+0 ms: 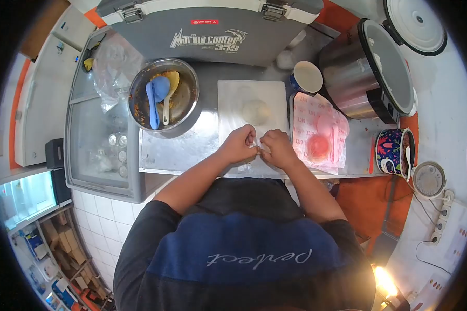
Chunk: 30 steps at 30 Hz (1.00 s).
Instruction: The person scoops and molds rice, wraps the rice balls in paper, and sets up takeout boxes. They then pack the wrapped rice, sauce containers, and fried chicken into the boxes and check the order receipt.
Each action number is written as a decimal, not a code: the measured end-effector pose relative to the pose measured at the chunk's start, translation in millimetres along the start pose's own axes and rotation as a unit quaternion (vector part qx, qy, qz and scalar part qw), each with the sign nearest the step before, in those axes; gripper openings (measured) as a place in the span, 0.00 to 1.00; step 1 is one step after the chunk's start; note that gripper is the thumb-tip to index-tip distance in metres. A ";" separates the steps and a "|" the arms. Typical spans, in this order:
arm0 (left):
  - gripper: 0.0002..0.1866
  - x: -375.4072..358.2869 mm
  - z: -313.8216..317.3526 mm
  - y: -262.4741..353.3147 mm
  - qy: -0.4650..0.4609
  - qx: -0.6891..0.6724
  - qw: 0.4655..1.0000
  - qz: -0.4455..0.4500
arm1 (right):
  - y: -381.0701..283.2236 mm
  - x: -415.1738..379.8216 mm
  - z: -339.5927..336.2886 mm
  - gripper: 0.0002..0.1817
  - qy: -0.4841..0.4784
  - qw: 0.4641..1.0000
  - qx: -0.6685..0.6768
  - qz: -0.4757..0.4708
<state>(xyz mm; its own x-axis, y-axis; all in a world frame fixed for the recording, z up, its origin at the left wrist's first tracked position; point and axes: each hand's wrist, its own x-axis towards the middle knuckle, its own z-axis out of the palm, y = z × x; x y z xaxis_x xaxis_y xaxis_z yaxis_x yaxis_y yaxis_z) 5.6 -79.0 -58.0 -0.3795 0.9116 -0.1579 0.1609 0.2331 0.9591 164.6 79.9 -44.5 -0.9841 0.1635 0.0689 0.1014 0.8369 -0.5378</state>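
White paper sheets lie on the metal counter, with a pale round shape showing on them. At the paper's near edge, my left hand has its fingers curled and pressed together. My right hand sits close beside it, fingers bent in a pinch, the two hands nearly touching at the fingertips. Whatever they pinch is too small to make out, though it seems to be at the paper's edge.
A steel bowl holding a blue spoon and a yellow one is on the left. Behind stands a grey cooler. To the right are printed wrappers, a cup, a large cooker and a patterned pot.
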 end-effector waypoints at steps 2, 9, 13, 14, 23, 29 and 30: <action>0.26 -4.4 -2.9 3.7 0.036 0.102 0.993 0.057 | 0.2 1.5 8.1 0.11 0.025 0.997 -0.073 0.021; 0.31 -22.9 -15.7 61.0 0.084 0.366 0.922 0.089 | -18.2 17.3 -16.4 0.09 0.060 0.987 -0.139 0.051; 0.23 -12.4 -1.6 48.8 0.089 0.395 0.911 0.074 | -14.1 21.1 -15.4 0.11 0.043 0.988 -0.141 0.052; 0.19 -9.0 -1.8 41.0 0.078 0.436 0.893 0.077 | -14.5 24.0 -17.3 0.11 0.029 0.987 -0.154 0.043; 0.02 -54.6 -54.7 13.1 0.005 0.552 0.818 0.162 | 16.8 -19.4 -38.3 0.03 -0.065 0.970 -0.233 -0.026; 0.02 -64.7 -88.7 25.0 -0.085 0.495 0.857 0.117 | 13.8 -18.5 -49.7 0.08 -0.071 0.997 0.000 -0.019; 0.02 -57.4 -90.4 20.7 0.012 0.396 0.910 0.120 | 17.5 -15.6 -48.6 0.08 -0.072 0.997 0.001 -0.018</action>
<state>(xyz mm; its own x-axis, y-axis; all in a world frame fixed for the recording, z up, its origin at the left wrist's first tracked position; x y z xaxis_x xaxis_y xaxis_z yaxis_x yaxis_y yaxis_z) -51.7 -157.1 -7.9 -0.2648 0.9631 0.0487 0.8444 0.2071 0.4941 188.8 117.4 -14.2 -0.9978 0.0572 -0.0333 0.0661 0.8399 -0.5387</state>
